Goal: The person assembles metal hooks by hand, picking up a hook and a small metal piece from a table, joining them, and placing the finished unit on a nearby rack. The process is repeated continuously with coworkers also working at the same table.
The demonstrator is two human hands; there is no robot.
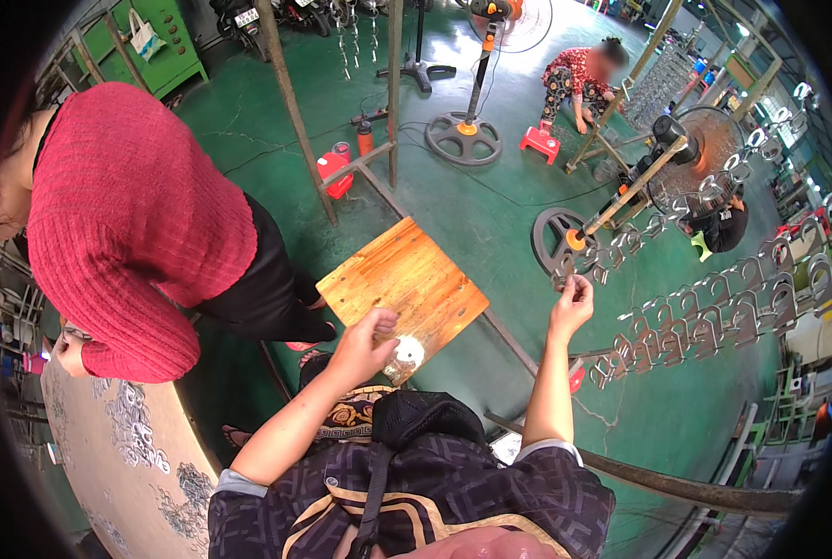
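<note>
My right hand (572, 305) is raised, its fingers pinched on a small grey metal part (565, 278) at the near end of a hanging row of like metal parts (705, 317). My left hand (368, 341) is curled over a shiny metal part (399, 354) near the edge of a square wooden stool top (403, 277). Whether its fingers grip that part is hard to tell.
A person in a red sweater (127, 224) bends over a worn table (118, 456) strewn with metal parts at left. Metal rack poles (290, 102) stand ahead. Floor fans (463, 135), a red stool (539, 142) and a crouching person (579, 79) are on the green floor.
</note>
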